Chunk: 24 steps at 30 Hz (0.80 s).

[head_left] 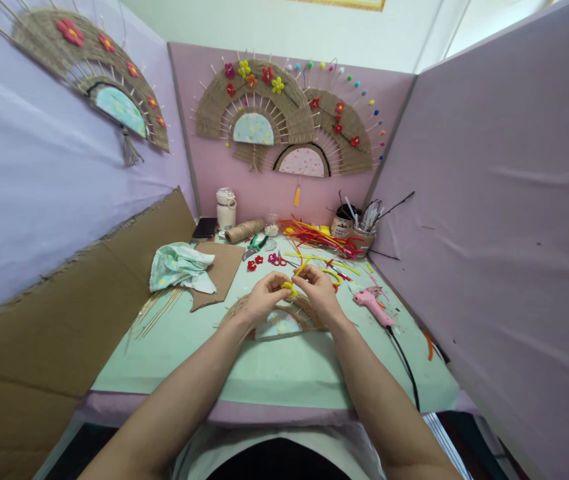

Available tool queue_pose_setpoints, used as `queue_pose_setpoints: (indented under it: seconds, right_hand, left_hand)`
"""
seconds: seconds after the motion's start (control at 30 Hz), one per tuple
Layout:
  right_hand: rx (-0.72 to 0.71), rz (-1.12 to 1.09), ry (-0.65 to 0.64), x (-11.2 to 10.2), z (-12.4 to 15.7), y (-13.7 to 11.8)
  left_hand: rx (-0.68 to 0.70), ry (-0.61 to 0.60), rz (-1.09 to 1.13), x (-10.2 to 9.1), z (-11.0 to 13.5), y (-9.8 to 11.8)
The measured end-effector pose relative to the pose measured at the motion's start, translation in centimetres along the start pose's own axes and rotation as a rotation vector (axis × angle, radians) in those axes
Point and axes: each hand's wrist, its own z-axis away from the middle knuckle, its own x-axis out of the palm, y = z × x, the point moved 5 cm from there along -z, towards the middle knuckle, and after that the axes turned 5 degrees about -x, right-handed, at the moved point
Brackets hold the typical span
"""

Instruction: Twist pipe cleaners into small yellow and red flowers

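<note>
A yellow pipe cleaner [289,287], partly bent into loops, is held between both my hands above the table. My left hand [268,293] pinches the looped part. The straight end rises from the fingers of my right hand [315,288], which are closed on it. Under my hands lies a twine-woven fan [309,313] with a pale blue-green patterned half-circle [278,324] at its base; my hands and wrists cover part of it. Red pipe-cleaner flowers [255,264] and small scissors [279,260] lie just beyond my hands.
A pink hot glue gun [375,307] with a black cord lies at the right. Cardboard [219,270], patterned cloth [179,267] and thin sticks [160,311] are at the left. Behind stand a twine roll [245,231], a white cup [226,209], loose pipe cleaners [314,235] and filled containers [361,239].
</note>
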Motion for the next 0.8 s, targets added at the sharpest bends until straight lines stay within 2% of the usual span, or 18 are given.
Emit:
queue_pose_setpoints:
  seconds: [0.17, 0.37, 0.63, 0.8]
  right_hand:
    - [0.110, -0.128, 0.035, 0.1, 0.1, 0.7]
    - [0.095, -0.163, 0.069, -0.1, 0.1, 0.9]
    - [-0.134, 0.012, 0.099, -0.2, 0.4, -0.5]
    - [-0.213, 0.110, 0.092, 0.1, 0.8, -1.4]
  left_hand:
    - [-0.009, 0.000, -0.026, -0.2, -0.2, -0.1]
    - [0.032, 0.002, -0.007, -0.7, -0.5, -0.5]
    - [0.019, 0.023, 0.070, -0.6, -0.7, -0.5]
    - [-0.047, 0.033, 0.144, -0.5, -0.5, -0.7]
